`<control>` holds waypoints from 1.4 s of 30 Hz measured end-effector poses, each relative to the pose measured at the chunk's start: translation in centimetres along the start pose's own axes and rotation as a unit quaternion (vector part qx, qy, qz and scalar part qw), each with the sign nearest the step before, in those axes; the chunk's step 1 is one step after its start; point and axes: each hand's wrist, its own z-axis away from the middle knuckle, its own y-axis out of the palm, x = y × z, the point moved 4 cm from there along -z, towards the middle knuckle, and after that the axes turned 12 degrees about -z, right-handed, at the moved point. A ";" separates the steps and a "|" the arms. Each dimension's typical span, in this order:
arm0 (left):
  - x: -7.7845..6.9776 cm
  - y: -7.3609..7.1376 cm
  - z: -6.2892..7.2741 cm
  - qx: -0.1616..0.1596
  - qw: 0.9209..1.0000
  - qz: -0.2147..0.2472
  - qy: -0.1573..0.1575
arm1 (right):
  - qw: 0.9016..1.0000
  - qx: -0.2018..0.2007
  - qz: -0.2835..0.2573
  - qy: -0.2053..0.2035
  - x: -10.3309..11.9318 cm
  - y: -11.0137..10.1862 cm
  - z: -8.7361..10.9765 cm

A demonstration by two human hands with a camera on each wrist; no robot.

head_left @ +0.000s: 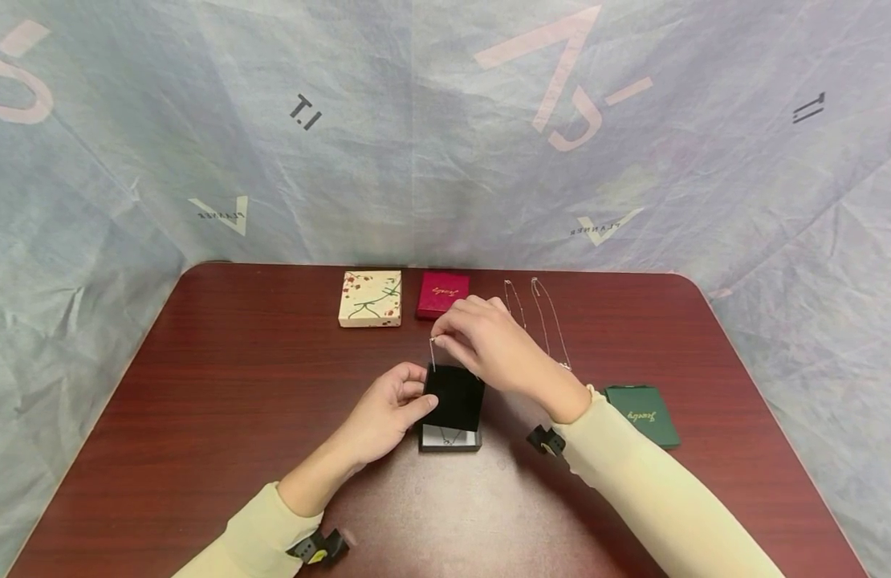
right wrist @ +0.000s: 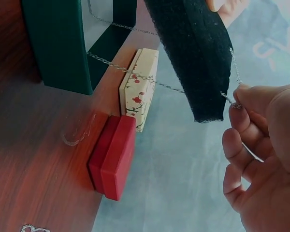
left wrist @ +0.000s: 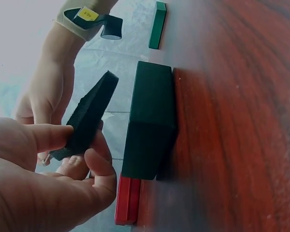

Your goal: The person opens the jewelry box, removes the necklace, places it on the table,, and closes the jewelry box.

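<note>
My left hand [head_left: 388,411] grips a square black foam pad [head_left: 456,399], thumb on its face, tilted above an open dark green jewelry box [left wrist: 152,104]. The pad covers most of the box in the head view; a strip of its white inside shows. My right hand [head_left: 498,343] pinches the end of a thin silver necklace [right wrist: 135,75] between thumb and fingertip, at the pad's far edge. In the right wrist view, two strands of the chain run from the box to the pad, and the end comes past its edge to my fingertips.
A cream floral box [head_left: 370,299] and a red box [head_left: 433,301] stand at the back. Chain necklaces [head_left: 558,321] lie stretched out to the right, partly behind my right hand. A green lid [head_left: 642,416] with gold lettering lies beside my right forearm.
</note>
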 end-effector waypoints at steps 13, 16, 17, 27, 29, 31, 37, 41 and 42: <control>0.1 -0.1 -0.1 0.004 1.000 -0.010 0.003 | 0.999 0.016 -0.028 0.041 -0.9 0.5 -0.7; -0.1 -0.1 -0.1 0.004 1.000 -0.010 0.010 | 0.998 0.018 -0.029 0.047 -1.0 0.6 -0.8; -0.1 -0.2 -0.1 0.004 1.000 -0.010 0.011 | 0.998 0.019 -0.029 0.048 -1.1 0.6 -0.9; -0.3 -0.3 0.0 0.004 1.000 -0.006 0.005 | 0.997 0.015 -0.030 0.074 -1.7 0.8 -0.7; -0.3 -0.3 0.0 0.003 1.000 -0.010 0.001 | 0.996 0.012 -0.031 0.080 -1.9 0.8 -0.5; -0.3 -0.3 0.0 0.002 1.000 -0.013 0.001 | 0.996 0.010 -0.030 0.083 -2.0 0.8 -0.4; -0.1 -0.4 0.0 0.005 1.000 -0.005 0.005 | 0.995 0.003 -0.031 0.094 -2.5 0.6 -0.1; 0.0 -0.4 -0.1 0.007 1.000 0.005 0.008 | 0.994 -0.001 -0.033 0.100 -2.8 0.3 0.1; 0.0 -0.4 -0.1 0.007 1.000 0.005 0.008 | 0.994 -0.002 -0.033 0.099 -2.9 0.3 0.1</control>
